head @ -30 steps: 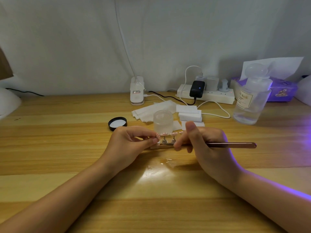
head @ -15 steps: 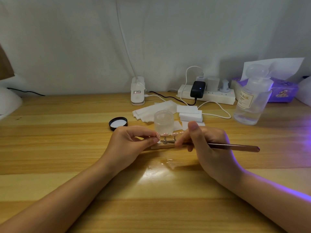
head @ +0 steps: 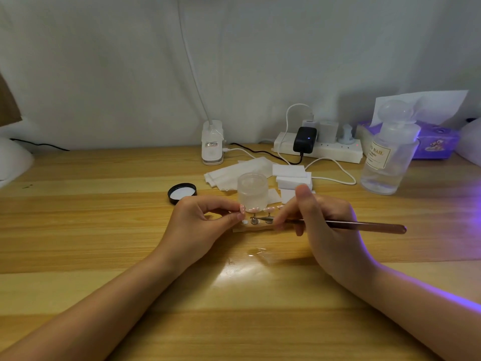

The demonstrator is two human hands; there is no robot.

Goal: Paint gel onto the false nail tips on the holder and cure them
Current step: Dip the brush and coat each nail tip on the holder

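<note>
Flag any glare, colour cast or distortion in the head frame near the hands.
Head view: white glare patch on the table just in front of both hands; purple light spills in from the right, tinting the right hand and forearm edge; wide-angle bending curves the table's far edge; nail tips are tiny and soft, the brush handle reads sharp.

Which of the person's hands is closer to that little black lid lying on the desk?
The left. The left hand sits just in front of the black lid, nearly touching it. The right hand, holding the brush, is well off to the lid's right, past the frosted jar.
</note>
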